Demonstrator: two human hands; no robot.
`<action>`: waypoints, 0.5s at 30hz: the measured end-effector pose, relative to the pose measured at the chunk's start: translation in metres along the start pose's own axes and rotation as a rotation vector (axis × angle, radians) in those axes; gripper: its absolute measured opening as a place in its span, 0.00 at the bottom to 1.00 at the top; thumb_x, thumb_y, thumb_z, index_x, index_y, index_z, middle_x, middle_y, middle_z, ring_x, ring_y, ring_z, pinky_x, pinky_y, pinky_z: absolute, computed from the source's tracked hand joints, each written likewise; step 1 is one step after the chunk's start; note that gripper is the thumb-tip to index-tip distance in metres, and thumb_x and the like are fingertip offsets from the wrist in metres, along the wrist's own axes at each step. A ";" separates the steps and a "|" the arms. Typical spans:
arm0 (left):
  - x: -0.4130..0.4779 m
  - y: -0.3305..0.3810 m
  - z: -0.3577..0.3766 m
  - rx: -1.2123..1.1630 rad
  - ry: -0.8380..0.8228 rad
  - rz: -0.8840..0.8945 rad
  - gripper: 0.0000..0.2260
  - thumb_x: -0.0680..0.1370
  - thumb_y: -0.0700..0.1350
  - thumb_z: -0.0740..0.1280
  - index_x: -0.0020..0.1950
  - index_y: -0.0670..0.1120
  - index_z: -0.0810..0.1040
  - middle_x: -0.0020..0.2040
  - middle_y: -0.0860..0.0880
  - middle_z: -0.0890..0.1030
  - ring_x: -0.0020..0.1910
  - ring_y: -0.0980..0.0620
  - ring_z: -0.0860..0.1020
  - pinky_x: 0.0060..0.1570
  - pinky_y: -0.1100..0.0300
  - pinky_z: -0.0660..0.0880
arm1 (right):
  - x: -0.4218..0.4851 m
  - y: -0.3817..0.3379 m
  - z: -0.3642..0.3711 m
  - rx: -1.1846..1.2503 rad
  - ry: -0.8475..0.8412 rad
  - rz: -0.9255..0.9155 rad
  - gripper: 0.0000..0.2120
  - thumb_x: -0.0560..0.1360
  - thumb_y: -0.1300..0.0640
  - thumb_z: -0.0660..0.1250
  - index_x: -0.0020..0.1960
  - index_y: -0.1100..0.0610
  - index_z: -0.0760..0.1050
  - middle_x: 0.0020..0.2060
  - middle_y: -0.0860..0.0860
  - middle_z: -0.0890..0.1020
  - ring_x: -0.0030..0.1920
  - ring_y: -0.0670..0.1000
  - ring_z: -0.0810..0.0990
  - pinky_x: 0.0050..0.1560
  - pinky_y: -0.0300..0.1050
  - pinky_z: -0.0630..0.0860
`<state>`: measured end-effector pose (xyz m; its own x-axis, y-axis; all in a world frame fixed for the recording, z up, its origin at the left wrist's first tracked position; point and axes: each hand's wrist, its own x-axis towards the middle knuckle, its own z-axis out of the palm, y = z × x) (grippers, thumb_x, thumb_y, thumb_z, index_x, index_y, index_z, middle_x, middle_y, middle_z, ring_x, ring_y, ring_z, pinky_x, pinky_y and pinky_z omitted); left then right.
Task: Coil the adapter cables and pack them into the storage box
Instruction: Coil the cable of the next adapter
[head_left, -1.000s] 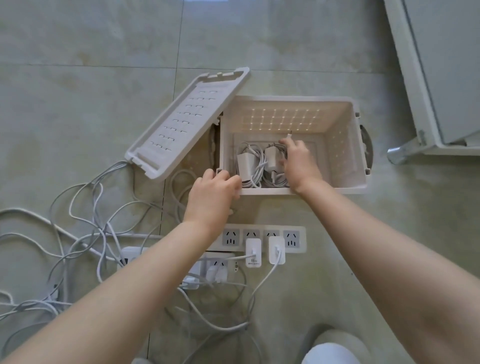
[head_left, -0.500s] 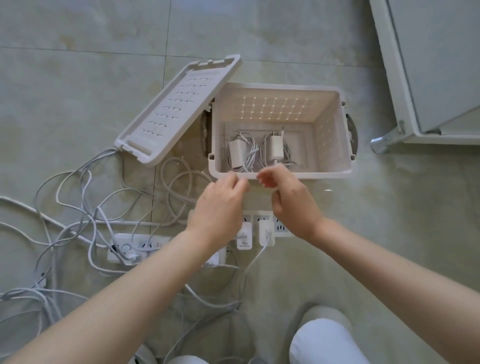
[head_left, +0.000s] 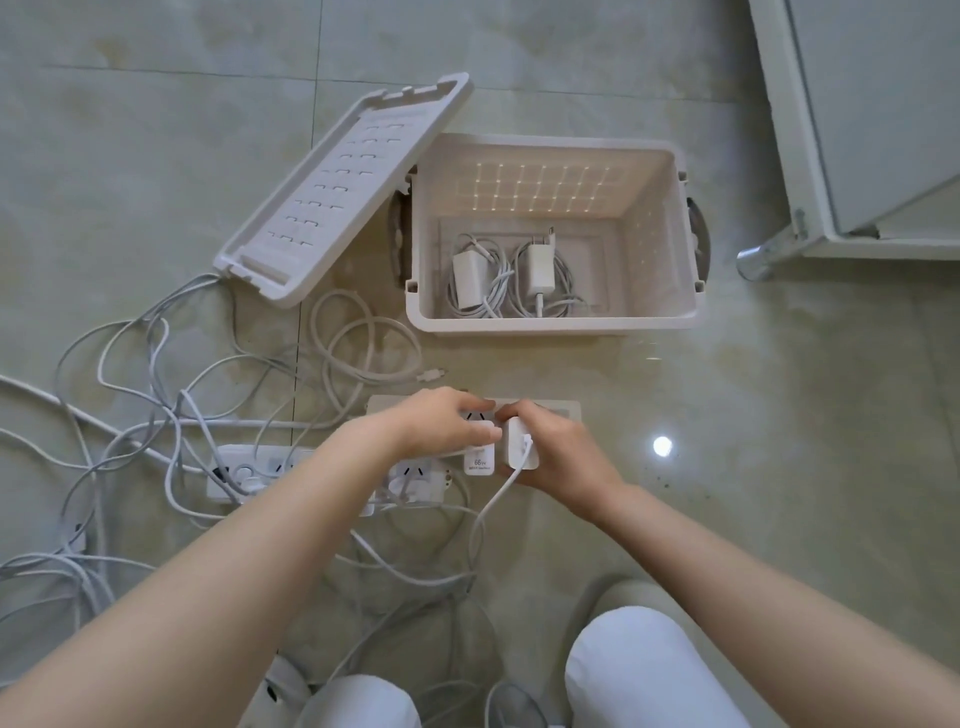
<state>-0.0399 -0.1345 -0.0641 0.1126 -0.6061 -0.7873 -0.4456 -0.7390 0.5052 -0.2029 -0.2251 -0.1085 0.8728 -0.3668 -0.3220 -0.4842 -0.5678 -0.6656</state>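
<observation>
Our R hand (head_left: 566, 462) grips a white adapter (head_left: 519, 448) sitting in the power strip (head_left: 563, 410) on the floor, its cable (head_left: 493, 500) trailing back twd us. Our L hand (head_left: 441, 426) lies over the strip, fingers relaxed, touching the 66W adapter (head_left: 479, 462) just beside. Storage box (head_left: 550, 325) stands open beyond the strip w/ two coiled adapters (head_left: 470, 273) inside. Its lid (head_left: 343, 192) is tilted at its L side. Loose cables (head_left: 156, 415) tangle further L.

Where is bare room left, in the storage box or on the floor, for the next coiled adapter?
Free: the storage box bottom right of the second coiled adapter; the floor between box and cabinet. Crowded: the cable tangle left of the power strips, and the strip under the left hand and right hand.
</observation>
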 end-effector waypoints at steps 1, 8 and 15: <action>0.002 0.001 -0.002 0.004 -0.015 -0.009 0.22 0.77 0.55 0.63 0.72 0.55 0.68 0.71 0.52 0.70 0.69 0.52 0.68 0.62 0.63 0.63 | 0.000 0.000 0.000 -0.010 -0.001 -0.007 0.23 0.65 0.58 0.76 0.57 0.56 0.72 0.53 0.48 0.80 0.51 0.51 0.77 0.46 0.41 0.70; 0.006 0.003 -0.001 0.091 0.012 -0.018 0.14 0.80 0.52 0.60 0.61 0.50 0.79 0.61 0.47 0.78 0.60 0.49 0.73 0.55 0.61 0.68 | 0.002 -0.003 -0.006 -0.103 -0.048 -0.054 0.21 0.67 0.58 0.74 0.57 0.59 0.72 0.52 0.51 0.79 0.49 0.55 0.78 0.45 0.45 0.69; 0.011 -0.001 0.013 0.163 0.025 0.010 0.16 0.82 0.52 0.55 0.66 0.51 0.76 0.73 0.43 0.67 0.71 0.45 0.65 0.66 0.54 0.64 | 0.000 -0.001 -0.010 -0.135 -0.055 -0.102 0.21 0.66 0.59 0.74 0.57 0.61 0.72 0.52 0.54 0.79 0.48 0.57 0.78 0.45 0.45 0.70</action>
<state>-0.0493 -0.1364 -0.0776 0.1286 -0.6218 -0.7726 -0.5848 -0.6767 0.4473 -0.2033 -0.2312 -0.1011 0.9180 -0.2639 -0.2962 -0.3939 -0.6949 -0.6016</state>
